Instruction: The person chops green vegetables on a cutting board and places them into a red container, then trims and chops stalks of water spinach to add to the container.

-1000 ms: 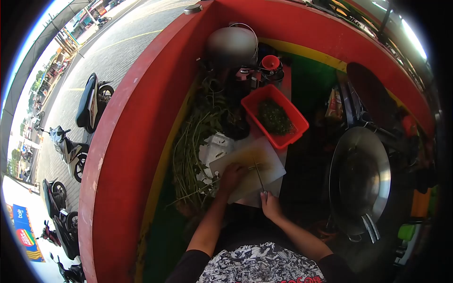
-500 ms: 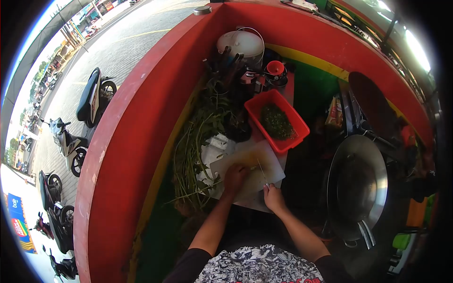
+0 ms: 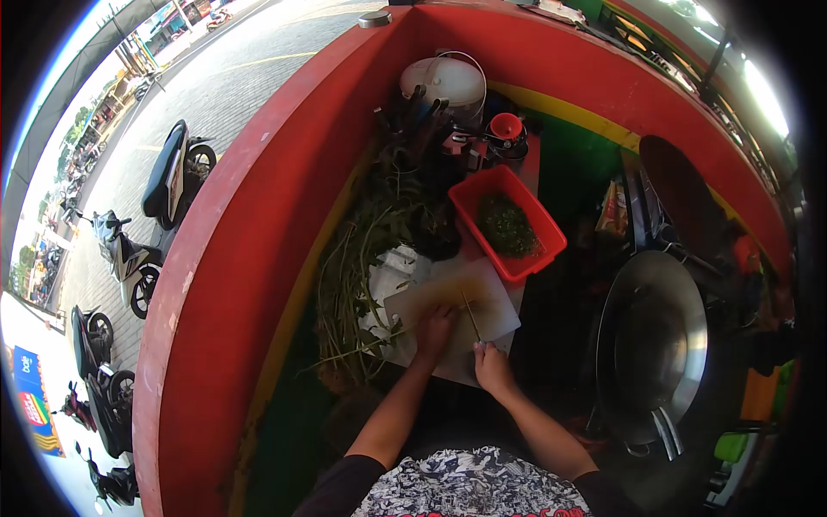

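Note:
My right hand (image 3: 494,368) is closed around the handle of a knife (image 3: 470,315), whose blade points away from me over a pale cutting board (image 3: 495,312). Left of the blade, my left hand (image 3: 436,333) rests on the board with its fingers curled down. Whatever those fingers press on is too small and dark to make out. A brownish-yellow stain marks the middle of the board. Just beyond it stands a red plastic basin (image 3: 552,248) with chopped greens (image 3: 506,224) inside. Long leafy green stalks (image 3: 345,280) lie in a heap to the left.
A white crumpled bag (image 3: 394,271) lies between stalks and board. A large metal wok (image 3: 652,340) stands at the right. Behind are a lidded white bucket (image 3: 457,82) and a red funnel-like item (image 3: 506,127). A red wall (image 3: 233,250) borders the left, with motorbikes outside.
The knife has shifted left, closer to my left hand, and its blade looks narrower. My right hand moved slightly left and toward me; my left hand moved slightly right.

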`<state>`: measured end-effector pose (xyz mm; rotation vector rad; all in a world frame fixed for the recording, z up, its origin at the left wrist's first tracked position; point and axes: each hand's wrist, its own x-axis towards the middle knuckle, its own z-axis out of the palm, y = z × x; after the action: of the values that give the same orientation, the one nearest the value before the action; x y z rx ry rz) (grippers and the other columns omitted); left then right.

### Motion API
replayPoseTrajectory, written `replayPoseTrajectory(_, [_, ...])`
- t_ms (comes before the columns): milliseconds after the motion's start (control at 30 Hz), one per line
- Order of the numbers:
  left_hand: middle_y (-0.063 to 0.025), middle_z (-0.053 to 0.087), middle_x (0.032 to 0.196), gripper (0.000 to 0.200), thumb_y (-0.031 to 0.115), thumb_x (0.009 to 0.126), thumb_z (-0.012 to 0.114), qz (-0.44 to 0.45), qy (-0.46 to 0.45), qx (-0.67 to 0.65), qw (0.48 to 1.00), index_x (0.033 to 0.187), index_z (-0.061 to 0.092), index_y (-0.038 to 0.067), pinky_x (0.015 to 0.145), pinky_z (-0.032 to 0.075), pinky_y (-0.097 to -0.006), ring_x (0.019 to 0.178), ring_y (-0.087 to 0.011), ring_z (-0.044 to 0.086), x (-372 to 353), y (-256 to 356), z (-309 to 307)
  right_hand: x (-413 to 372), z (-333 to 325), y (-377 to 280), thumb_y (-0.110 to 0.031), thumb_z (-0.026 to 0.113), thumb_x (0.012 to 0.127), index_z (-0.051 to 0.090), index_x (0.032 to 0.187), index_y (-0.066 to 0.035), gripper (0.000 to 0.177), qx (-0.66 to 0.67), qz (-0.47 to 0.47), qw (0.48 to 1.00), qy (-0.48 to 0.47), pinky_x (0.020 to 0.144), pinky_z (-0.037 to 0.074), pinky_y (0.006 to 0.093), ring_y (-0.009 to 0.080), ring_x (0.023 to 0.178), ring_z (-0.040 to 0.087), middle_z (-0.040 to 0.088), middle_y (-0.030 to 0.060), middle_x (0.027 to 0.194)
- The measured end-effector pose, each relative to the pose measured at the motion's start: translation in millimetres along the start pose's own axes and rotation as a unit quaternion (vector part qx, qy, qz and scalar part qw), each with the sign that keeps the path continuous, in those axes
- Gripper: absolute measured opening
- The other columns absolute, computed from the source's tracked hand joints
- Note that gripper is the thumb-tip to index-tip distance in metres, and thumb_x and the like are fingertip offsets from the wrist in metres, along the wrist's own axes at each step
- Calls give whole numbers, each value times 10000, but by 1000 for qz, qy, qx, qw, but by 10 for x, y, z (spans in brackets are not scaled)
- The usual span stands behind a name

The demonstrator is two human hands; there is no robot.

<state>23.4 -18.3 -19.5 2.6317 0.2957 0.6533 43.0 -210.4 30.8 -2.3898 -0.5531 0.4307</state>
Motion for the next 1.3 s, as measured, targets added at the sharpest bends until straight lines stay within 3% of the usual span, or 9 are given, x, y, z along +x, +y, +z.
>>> replayPoseTrajectory(333, [-78, 679, 1049, 270, 121, 816, 652, 20, -1, 32, 999, 1059, 758, 64, 886, 570, -441, 1026, -300, 671, 12, 41, -4, -191, -2, -36, -344, 488, 1131, 643, 1013, 82, 469, -23, 39, 998, -35, 772, 553, 623, 564, 856, 688, 695, 357, 838])
replayPoseTrajectory(500, [-72, 679, 1062, 264, 114, 818, 646, 41, 14, 37, 998, 1049, 757, 51, 885, 571, -420, 1020, -288, 668, 44, 36, -33, -189, 23, 23, -338, 464, 1139, 632, 1029, 86, 470, -28, 16, 999, -32, 752, 559, 623, 565, 842, 690, 693, 363, 839])
replayPoseTrajectory(733, [-74, 685, 1086, 303, 104, 820, 638, 8, -33, 20, 999, 1094, 753, 44, 903, 565, -424, 1045, -297, 663, 37, -1, -5, -136, 17, -18, -332, 455, 1140, 633, 1054, 83, 459, -25, 61, 993, -95, 780, 564, 613, 564, 865, 691, 707, 359, 894])
replayPoseTrajectory(800, [-102, 708, 1092, 297, 71, 831, 640, -4, 5, -20, 1000, 1097, 771, 51, 913, 565, -464, 1055, -338, 672, 34, -6, 45, -31, 69, -8, -334, 456, 1139, 627, 1056, 90, 465, -34, 73, 991, -104, 782, 566, 608, 564, 876, 691, 706, 358, 883])
replayPoseTrajectory(1000, [-129, 701, 1087, 268, 80, 855, 648, -54, -21, -9, 998, 1097, 759, 47, 914, 552, -470, 1069, -345, 663, 40, -2, 45, 127, 143, -165, -345, 484, 1128, 587, 1086, 64, 424, -42, 93, 991, -89, 787, 585, 608, 544, 883, 713, 727, 327, 908])
replayPoseTrajectory(1100, [-95, 690, 1127, 282, 104, 861, 633, -64, -3, 68, 996, 1118, 749, 85, 935, 539, -454, 1078, -328, 654, -31, -60, -38, 76, 165, -207, -340, 485, 1126, 563, 1109, 48, 396, -72, 82, 992, -68, 781, 587, 606, 531, 878, 723, 729, 325, 901])
replayPoseTrajectory(1300, [-76, 686, 1113, 263, 112, 855, 651, -78, 34, 73, 994, 1096, 757, 124, 910, 517, -441, 1049, -303, 643, -4, -269, -215, 45, 236, -312, -313, 508, 1112, 558, 1155, 98, 417, -55, 54, 993, -88, 755, 595, 580, 515, 857, 728, 709, 350, 917])
